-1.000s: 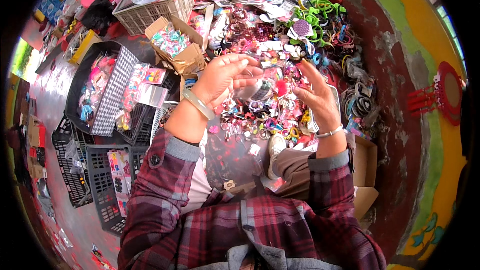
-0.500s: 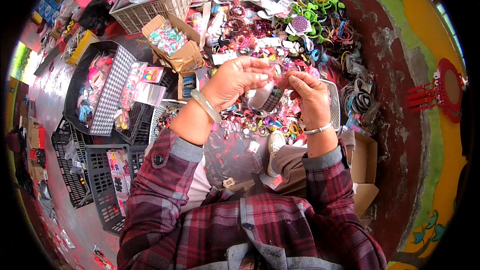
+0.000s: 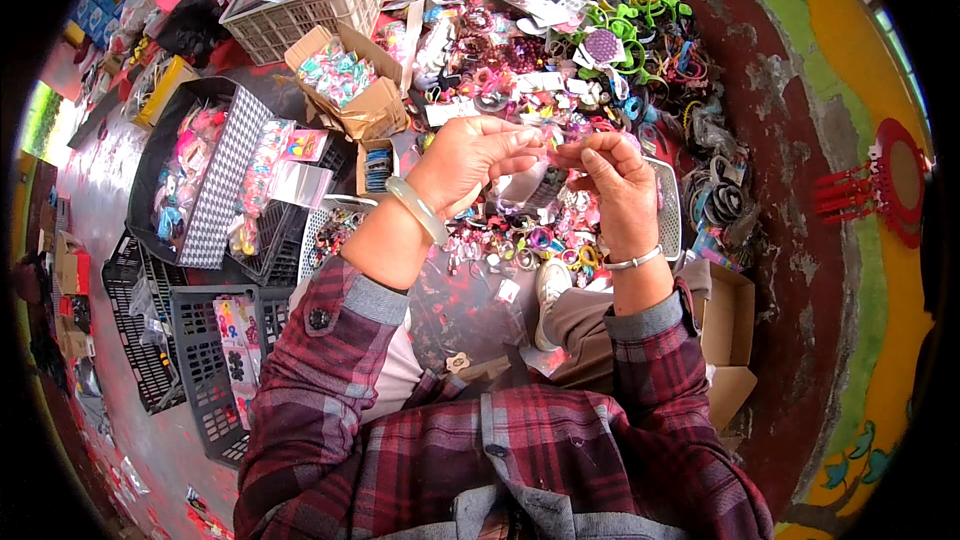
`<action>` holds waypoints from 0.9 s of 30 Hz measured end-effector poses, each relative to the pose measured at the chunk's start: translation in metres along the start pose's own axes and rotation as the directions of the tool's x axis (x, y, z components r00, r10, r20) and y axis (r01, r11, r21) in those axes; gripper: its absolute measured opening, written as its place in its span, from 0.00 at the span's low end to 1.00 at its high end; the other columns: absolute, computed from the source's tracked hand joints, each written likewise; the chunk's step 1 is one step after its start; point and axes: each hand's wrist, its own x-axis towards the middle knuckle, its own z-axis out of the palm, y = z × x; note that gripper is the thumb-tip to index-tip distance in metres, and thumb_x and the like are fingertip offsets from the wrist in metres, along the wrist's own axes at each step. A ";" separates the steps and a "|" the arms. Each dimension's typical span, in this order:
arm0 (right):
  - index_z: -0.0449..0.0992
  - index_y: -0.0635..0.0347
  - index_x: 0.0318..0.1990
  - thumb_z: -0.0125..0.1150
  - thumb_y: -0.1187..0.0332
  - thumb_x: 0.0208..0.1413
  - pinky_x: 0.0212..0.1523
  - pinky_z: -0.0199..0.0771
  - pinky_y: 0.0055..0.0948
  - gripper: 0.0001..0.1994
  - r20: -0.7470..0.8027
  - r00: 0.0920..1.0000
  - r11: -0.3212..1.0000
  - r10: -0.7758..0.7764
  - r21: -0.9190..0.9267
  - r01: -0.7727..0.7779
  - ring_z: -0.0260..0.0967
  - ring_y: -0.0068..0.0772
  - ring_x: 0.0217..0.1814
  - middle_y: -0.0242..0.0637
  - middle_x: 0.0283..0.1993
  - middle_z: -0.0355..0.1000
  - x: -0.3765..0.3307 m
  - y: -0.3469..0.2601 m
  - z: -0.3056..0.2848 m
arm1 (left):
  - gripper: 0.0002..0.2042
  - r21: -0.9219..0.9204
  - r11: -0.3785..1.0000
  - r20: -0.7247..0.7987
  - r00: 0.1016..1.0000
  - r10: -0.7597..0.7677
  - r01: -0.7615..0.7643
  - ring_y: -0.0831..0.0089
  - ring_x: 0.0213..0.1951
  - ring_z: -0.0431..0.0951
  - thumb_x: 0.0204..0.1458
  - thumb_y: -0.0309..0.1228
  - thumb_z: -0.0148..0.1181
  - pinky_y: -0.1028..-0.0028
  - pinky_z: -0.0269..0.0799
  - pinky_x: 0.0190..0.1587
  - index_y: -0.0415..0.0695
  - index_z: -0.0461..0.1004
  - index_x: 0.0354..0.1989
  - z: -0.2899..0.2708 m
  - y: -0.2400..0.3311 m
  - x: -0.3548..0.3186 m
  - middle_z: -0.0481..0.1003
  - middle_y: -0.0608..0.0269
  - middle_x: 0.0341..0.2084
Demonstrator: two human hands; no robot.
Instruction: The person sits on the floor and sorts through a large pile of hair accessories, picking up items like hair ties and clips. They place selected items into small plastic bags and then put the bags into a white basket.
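My left hand [image 3: 478, 158], with a pale bangle at the wrist, is closed in a pinch above the pile of small accessories [image 3: 540, 240]. Close beside it my right hand [image 3: 622, 190], wearing a silver bangle, also pinches with thumb and fingers. Between the fingertips is something small and partly see-through; its kind cannot be made out. Below and behind the hands lie many colourful hair ties, beads and small packets. Part of a white basket [image 3: 669, 210] shows beside my right hand.
Green headbands [image 3: 630, 25] lie at the far right of the pile. An open cardboard box [image 3: 372, 112] of packets stands to the left, near a houndstooth-patterned box [image 3: 222, 175]. Black plastic crates [image 3: 205, 380] sit at the lower left. Another cardboard box [image 3: 730, 325] is at my right.
My hands stay over the same spot. The left fingers have curled in a little, and the right fingers have shifted slightly at the small thing.
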 end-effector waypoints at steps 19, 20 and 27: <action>0.76 0.65 0.36 0.55 0.74 0.50 0.22 0.64 0.16 0.07 -0.020 0.997 0.995 0.075 0.072 -0.074 0.71 0.23 0.27 0.39 0.29 0.75 -0.006 -0.010 -0.008 | 0.12 -0.047 0.994 0.113 0.989 -0.090 0.096 0.64 0.39 0.77 0.55 0.23 0.43 0.89 0.70 0.19 0.34 0.67 0.45 0.004 0.016 -0.009 0.74 0.46 0.35; 0.76 0.65 0.35 0.54 0.74 0.51 0.23 0.64 0.16 0.07 -0.009 0.998 0.993 0.070 0.092 -0.069 0.71 0.23 0.27 0.39 0.29 0.75 -0.005 -0.010 -0.008 | 0.11 -0.066 0.995 0.136 0.989 -0.063 0.072 0.64 0.39 0.77 0.55 0.23 0.43 0.89 0.69 0.19 0.34 0.67 0.45 0.002 0.016 -0.009 0.74 0.46 0.35; 0.74 0.64 0.30 0.46 0.76 0.52 0.27 0.63 0.16 0.08 0.069 0.996 0.985 0.063 0.155 -0.074 0.68 0.20 0.28 0.37 0.29 0.74 -0.004 -0.013 -0.011 | 0.09 -0.120 0.992 0.175 0.982 0.067 -0.046 0.66 0.38 0.77 0.55 0.27 0.43 0.89 0.65 0.16 0.35 0.69 0.37 -0.001 0.011 -0.006 0.73 0.44 0.37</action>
